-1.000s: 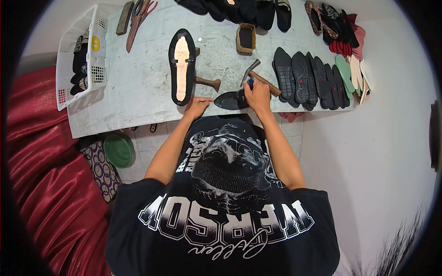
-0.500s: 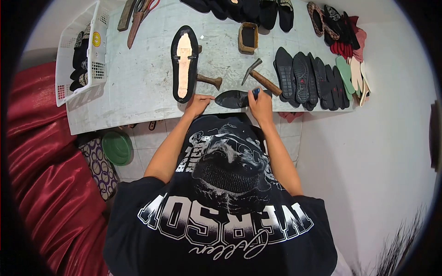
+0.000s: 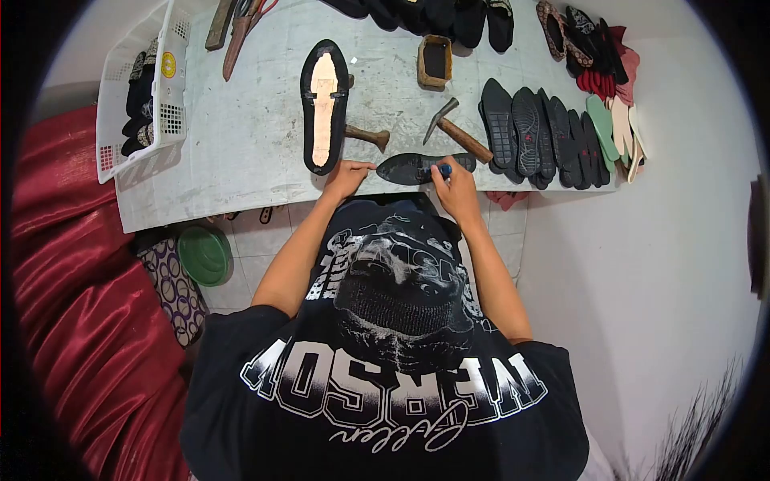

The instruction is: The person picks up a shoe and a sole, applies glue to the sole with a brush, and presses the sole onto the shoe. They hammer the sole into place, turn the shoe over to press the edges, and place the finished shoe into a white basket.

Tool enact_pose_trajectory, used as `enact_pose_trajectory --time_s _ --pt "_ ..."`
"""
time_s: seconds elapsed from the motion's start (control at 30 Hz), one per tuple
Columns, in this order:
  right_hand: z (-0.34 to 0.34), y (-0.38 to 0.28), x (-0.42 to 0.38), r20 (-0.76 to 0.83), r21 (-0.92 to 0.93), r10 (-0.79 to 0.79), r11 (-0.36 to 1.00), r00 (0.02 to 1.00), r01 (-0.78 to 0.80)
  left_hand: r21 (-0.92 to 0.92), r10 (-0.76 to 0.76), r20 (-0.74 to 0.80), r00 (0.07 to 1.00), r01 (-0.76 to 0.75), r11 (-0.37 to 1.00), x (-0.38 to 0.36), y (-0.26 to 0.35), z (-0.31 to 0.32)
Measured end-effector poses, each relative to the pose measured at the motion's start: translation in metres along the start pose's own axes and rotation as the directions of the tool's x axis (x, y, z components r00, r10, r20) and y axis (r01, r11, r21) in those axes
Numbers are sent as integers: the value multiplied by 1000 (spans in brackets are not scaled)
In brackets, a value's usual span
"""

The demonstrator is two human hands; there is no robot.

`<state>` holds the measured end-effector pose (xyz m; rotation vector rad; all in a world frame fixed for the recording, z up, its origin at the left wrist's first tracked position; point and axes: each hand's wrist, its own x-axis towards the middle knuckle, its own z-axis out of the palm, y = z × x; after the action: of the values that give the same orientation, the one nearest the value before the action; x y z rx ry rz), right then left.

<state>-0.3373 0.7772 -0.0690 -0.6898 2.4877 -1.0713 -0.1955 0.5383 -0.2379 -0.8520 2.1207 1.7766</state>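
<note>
A black shoe sole (image 3: 397, 168) lies flat near the front edge of the table, its pointed end to the left. My left hand (image 3: 346, 179) is at that pointed end, fingertips pinched at its edge. Over the middle of the sole, my right hand (image 3: 455, 191) is closed around a small blue-handled tool (image 3: 445, 171); its working tip is too small to make out. Left of the sole stands a black shoe with a pale insole board (image 3: 324, 112), sole side up. Behind the sole lie a hammer (image 3: 457, 135) and a wooden-handled tool (image 3: 369, 136).
Several black soles (image 3: 525, 136) line the right of the table (image 3: 241, 144), beside green and cream pieces (image 3: 601, 128). A container of dark stuff (image 3: 435, 62) stands at the back. Scissors (image 3: 245, 28) and a white basket of shoes (image 3: 172, 88) are at the left.
My right hand and the blue-handled tool have tilted and shifted slightly over the sole, showing more of its right end. My left hand stays at the pointed end.
</note>
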Motion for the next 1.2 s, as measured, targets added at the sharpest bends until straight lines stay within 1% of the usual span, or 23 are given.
enact_pose_trajectory --time_s 0.03,0.1,0.17,0.2,0.27,0.3,0.4,0.47,0.53,0.6,0.63,0.7,0.77,0.83,0.9,0.97,1.03,1.07,1.13,1.17,1.2 --pt "0 1 3 -2 -1 0 1000 1000 0 -14 -9 7 1000 9 1000 -1 2 0" --pt "3 1 20 54 -86 -43 995 998 47 -25 -19 12 1000 20 1000 -2 2 -1" --pt "6 -4 35 28 -63 -67 996 997 68 -5 33 -17 999 -33 999 0 -2 1" --pt "6 -6 39 2 -46 -88 995 996 88 -5 31 -16 999 -31 1000 -3 2 0" --pt "7 -9 44 0 -38 -76 996 997 76 34 -13 -16 1000 13 999 -6 12 -3" --pt "6 -9 45 -2 -32 -66 997 998 66 34 -11 -15 1000 11 999 -6 13 -3" --pt "6 -8 30 -32 -36 -102 994 994 101 23 -13 -3 1000 14 1000 -5 8 -3" --pt "5 -5 12 -25 -34 -127 991 992 126 1 9 12 1000 -9 1000 3 -7 1" --pt "0 -5 -5 -21 -31 -152 988 988 152 15 -7 14 1000 7 1000 1 -4 0" --pt "-5 -8 -14 74 -100 -109 988 991 116 33 -21 13 1000 21 999 0 0 -1" --pt "-6 -10 -12 73 -99 -112 988 991 119 43 -13 11 1000 13 999 -1 1 -1" --pt "-7 -14 -10 83 -87 -36 995 996 43 55 -1 11 1000 1 998 0 2 -2" --pt "-3 -8 3 51 -69 -43 997 998 46 14 6 17 1000 -6 1000 2 -1 -1" --pt "1 -9 18 21 -47 -48 998 999 49 27 0 13 1000 0 1000 0 4 -2" --pt "2 -10 27 -13 -32 9 999 1000 -9 37 -9 10 1000 9 999 -2 3 -2" --pt "7 -3 24 -41 -10 4 1000 999 -4 5 15 18 1000 -16 1000 0 1 -2" --pt "8 1 15 -104 -55 -104 994 989 99 8 8 19 1000 -8 1000 -1 4 -2" --pt "7 3 8 -101 -56 -106 993 989 101 11 -1 17 1000 1 1000 -2 5 -2" --pt "1 0 -9 -82 -21 1 1000 997 -3 12 -3 14 1000 3 1000 -2 7 -2" --pt "-2 -1 -15 -80 -22 -1 1000 997 -1 16 -5 15 1000 5 1000 -2 8 -2" --pt "-6 0 -20 -65 -40 42 998 997 -45 14 -6 12 1000 5 1000 -1 5 -1"
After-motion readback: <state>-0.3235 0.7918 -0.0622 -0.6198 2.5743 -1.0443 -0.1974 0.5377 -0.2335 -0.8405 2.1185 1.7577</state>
